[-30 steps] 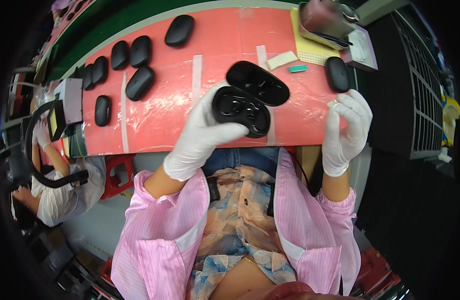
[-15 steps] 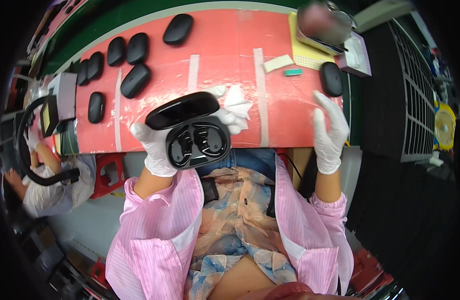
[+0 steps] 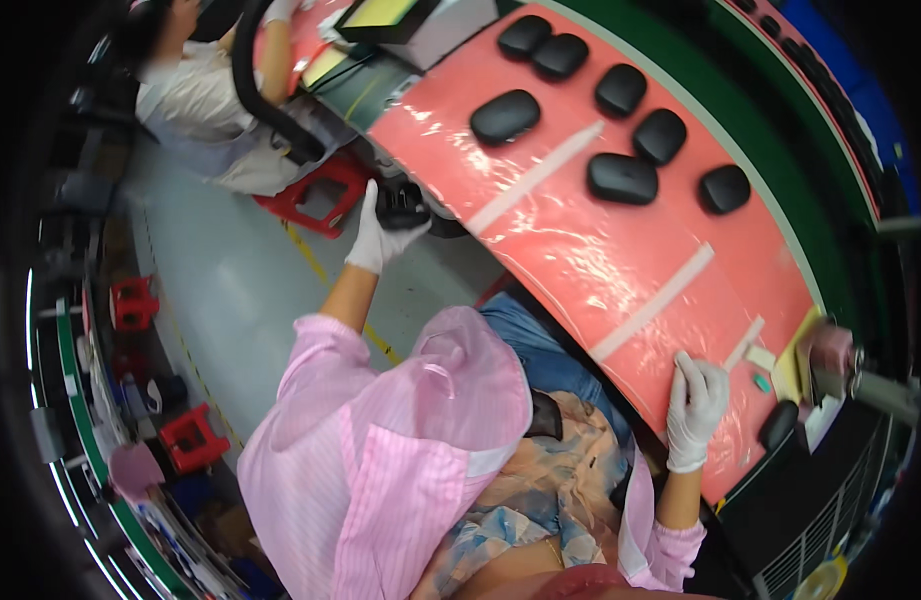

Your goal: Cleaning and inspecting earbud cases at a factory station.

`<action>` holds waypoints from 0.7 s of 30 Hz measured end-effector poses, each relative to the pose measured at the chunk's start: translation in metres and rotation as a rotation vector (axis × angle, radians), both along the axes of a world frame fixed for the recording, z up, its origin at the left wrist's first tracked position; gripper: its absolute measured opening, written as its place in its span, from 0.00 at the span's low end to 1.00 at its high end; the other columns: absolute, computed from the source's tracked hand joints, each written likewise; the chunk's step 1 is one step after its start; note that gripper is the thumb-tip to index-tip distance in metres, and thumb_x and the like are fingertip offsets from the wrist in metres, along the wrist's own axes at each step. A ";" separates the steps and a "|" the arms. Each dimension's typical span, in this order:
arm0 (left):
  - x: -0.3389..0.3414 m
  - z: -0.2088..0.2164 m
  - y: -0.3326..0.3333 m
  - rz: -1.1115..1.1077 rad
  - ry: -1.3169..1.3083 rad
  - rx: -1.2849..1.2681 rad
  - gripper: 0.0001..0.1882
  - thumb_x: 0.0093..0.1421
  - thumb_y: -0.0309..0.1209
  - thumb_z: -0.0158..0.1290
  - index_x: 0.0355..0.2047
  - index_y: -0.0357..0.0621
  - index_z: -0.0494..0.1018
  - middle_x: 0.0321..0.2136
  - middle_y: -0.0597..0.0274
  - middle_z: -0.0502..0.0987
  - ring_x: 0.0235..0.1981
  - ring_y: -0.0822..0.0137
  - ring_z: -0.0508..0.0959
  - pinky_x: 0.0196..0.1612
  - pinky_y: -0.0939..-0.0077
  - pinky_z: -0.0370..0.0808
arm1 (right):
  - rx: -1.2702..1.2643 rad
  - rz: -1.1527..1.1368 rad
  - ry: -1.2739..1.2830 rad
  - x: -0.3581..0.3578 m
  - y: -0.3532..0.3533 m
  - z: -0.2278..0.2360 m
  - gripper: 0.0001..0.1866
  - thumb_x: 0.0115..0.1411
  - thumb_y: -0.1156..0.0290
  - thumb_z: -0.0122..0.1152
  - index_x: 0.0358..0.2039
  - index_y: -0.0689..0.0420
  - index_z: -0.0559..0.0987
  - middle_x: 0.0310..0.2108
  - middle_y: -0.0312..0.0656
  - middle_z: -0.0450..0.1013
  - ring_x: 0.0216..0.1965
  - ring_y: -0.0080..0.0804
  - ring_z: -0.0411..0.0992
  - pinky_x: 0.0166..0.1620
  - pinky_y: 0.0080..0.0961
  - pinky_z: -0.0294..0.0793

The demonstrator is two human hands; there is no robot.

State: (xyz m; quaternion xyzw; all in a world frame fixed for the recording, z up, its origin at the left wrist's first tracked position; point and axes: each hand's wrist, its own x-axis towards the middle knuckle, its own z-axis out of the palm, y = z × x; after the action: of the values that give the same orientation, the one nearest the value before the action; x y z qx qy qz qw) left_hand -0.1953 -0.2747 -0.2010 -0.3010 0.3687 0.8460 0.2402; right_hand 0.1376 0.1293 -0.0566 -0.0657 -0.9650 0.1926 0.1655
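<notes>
My left hand, in a white glove, stretches out beyond the table's left edge. It grips a black earbud charging case, whose inside is too small and dark to make out. My gloved right hand is over the near right part of the red table mat. Its fingers are bent together, and whether anything sits between them is hidden. Several closed black cases lie spread over the mat, and another black case lies at its right end.
A co-worker sits beyond my left hand by a red stool. A dark curved bar arches near them. At the right end are a small teal block, a pale strip and a metal container.
My view has swung left. My left hand has carried the earbud case from over the mat out past the table edge. My right hand's spread fingers have drawn together.
</notes>
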 end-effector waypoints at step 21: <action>-0.070 -0.001 -0.091 -0.038 0.175 -0.444 0.36 0.50 0.66 0.55 0.46 0.50 0.72 0.40 0.56 0.74 0.46 0.50 0.73 0.52 0.51 0.69 | 0.027 -0.374 0.193 0.001 0.072 0.064 0.08 0.59 0.79 0.60 0.40 0.62 0.79 0.35 0.40 0.75 0.36 0.26 0.71 0.42 0.20 0.69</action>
State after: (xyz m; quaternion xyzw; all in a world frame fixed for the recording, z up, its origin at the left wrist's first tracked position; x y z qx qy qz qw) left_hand -0.2651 -0.3657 -0.2020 -0.2652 0.5707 0.7623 0.1513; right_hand 0.1389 0.2009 0.0078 -0.2225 -0.9182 0.1510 0.2909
